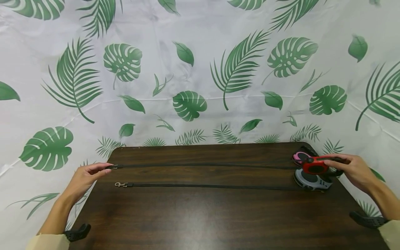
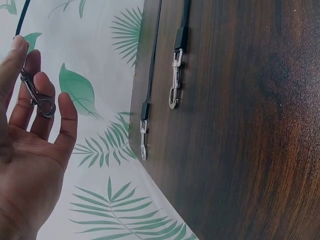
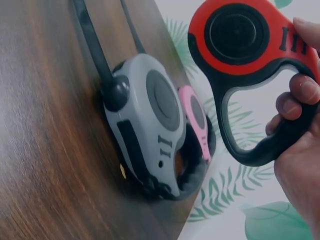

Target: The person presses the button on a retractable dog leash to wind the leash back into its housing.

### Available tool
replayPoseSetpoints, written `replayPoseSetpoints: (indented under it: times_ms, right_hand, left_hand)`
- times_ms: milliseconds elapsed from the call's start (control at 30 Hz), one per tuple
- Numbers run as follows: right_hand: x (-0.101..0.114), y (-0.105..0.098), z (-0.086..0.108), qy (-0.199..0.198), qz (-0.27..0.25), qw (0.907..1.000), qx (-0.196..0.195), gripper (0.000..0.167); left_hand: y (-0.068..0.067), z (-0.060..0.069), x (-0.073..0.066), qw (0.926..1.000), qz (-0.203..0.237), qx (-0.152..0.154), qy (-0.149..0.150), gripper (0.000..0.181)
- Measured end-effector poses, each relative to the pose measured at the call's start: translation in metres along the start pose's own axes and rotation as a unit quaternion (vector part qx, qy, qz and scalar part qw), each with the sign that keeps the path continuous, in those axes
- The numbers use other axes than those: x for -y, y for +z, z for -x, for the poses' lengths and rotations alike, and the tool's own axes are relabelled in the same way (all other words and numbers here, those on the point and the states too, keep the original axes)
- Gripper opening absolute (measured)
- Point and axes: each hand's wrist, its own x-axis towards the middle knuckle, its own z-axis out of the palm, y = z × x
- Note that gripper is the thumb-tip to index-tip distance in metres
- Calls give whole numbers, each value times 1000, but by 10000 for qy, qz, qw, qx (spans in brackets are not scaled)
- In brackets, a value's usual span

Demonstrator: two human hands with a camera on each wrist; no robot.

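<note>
My right hand (image 1: 359,170) grips the black loop handle of a red retractable dog leash (image 3: 280,35), lifted above the table's right end. At the left end, my left hand (image 1: 82,178) pinches a black strap near its metal snap hook (image 2: 37,97), which hangs in front of the fingers. Below the red leash lie a grey retractable leash (image 3: 142,95) and, farther back, a pink retractable leash (image 3: 194,110). Their straps stretch leftward across the table. Two snap hooks rest at the strap ends, a nearer one (image 2: 174,85) and a farther one (image 2: 143,137).
The dark wooden table (image 1: 200,215) has a rounded far edge against a white cloth backdrop (image 1: 200,76) printed with green leaves. The grey leash's black strap (image 1: 212,186) runs along the table nearer to me than the others.
</note>
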Motion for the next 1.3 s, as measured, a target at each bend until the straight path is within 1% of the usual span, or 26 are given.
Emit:
replayPoseSetpoints:
  times_ms: [100, 200, 367, 533, 667, 767, 900, 1067, 1167, 1300]
  right_hand:
    - [5, 2, 0, 10, 28, 10000, 27, 26]
    - [10, 4, 1, -73, 17, 9999, 70, 28]
    - [18, 9, 0, -200, 155, 9995, 170, 30]
    - [26, 19, -2, -343, -49, 9991, 259, 24]
    - [35, 31, -4, -527, -300, 9974, 377, 24]
    - [41, 39, -7, -660, -459, 9957, 461, 27]
    - [48, 45, -9, -756, -302, 9954, 507, 29]
    - [54, 50, -10, -726, -42, 9958, 555, 31]
    - [56, 52, -11, -820, 89, 9950, 556, 30]
    - [59, 55, -12, -896, 113, 9944, 542, 28]
  left_hand:
    - [1, 0, -2, 10000, 28, 32, -34, 38]
    - [3, 0, -6, 10000, 39, 66, -46, 38]
    - [7, 0, -13, 10000, 40, 61, 64, 36]
    - [13, -1, -21, 9998, 60, 142, 155, 35]
    - [18, -3, -26, 9994, -9, 70, 348, 31]
    - [22, -5, -27, 9987, 81, 36, 495, 29]
    - [26, -6, -28, 9982, 188, 73, 572, 28]
    - [29, -7, -31, 9976, 266, 124, 626, 28]
    - [31, -8, -34, 9971, 295, 129, 689, 27]
    - [34, -10, -37, 9964, 288, 135, 780, 25]
